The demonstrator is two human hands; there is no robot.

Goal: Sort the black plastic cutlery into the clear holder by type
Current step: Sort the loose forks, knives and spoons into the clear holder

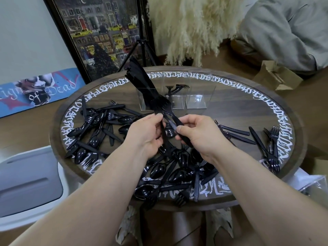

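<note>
A clear holder [196, 101] with three compartments stands at the back middle of the round table [230, 107]. Its left compartment holds a tall bunch of black knives [137, 75]. A few forks [177, 87] stand in the middle one, and the right one looks empty. Just in front of the holder, my left hand [148, 134] and my right hand [198, 133] both grip the handles of a small bunch of black forks [160, 105], tines pointing towards the holder. Loose black cutlery lies in a left pile [95, 128], a front pile [177, 172] and a right group [268, 146].
The dark wooden table has white lettering round its rim. A white plastic chair [26, 181] stands at the lower left. Behind the table are a framed picture [99, 32], a tripod [142, 45] and pampas grass [190, 29]. A cardboard box [276, 77] sits at the back right.
</note>
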